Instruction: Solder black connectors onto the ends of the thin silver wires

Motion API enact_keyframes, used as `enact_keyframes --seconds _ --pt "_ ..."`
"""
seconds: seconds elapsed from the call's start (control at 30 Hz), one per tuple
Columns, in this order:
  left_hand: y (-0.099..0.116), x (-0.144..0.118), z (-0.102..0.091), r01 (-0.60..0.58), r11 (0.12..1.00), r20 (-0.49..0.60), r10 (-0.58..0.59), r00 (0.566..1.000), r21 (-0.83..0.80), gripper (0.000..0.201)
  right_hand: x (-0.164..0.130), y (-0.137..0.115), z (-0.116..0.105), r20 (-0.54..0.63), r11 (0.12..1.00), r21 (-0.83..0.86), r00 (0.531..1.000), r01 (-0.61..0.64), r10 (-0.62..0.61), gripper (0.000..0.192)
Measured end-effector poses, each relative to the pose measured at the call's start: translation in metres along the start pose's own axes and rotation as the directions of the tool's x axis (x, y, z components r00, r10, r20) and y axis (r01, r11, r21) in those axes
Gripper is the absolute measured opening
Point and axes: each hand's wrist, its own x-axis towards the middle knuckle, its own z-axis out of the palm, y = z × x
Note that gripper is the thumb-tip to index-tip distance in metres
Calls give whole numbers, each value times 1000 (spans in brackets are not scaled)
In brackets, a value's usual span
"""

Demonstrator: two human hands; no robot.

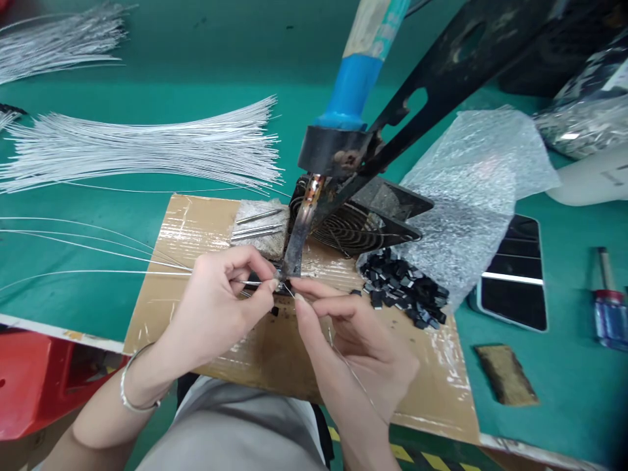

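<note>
At the far left, a red box [34, 379] sat below the edge of the green table [147, 78]. On the table lay two bunches of thin silver wires [142, 147], spread out like fans. A few loose wires ran from the left across to the hands.

A brown cardboard sheet [196, 226], shiny with tape, lay in front of the person. The left hand [223, 301], with a silver bracelet [132, 392] on its wrist, pinched one thin wire [122, 272] tight between thumb and finger. The end of that wire sat at the tip of the soldering iron [299, 235], in the middle of the cardboard.

The iron hung down from a blue handle [350, 88], clamped in a black stand [441, 72]. It came down right over the fingertips and hid part of the work. Behind it lay a grey pad [260, 226] with small metal pins, and a black fan [353, 226] with a wire grill.

The right hand [353, 340] held a thin strand of solder [353, 373] pinched in its fingers, its tip touching the same spot.

Just right of the hands was a pile of small black parts [402, 288]. Next to it lay bubble wrap [471, 190], then a phone [515, 275], a brown block [505, 374], and a screwdriver [608, 307] at the far right.
</note>
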Motion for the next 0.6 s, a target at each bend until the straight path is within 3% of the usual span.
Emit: enact_keyframes --seconds 0.6 --pt "2 -1 -1 9 1000 6 -9 1000 -16 8 1 -3 1 -20 1000 1 1000 -6 6 14"
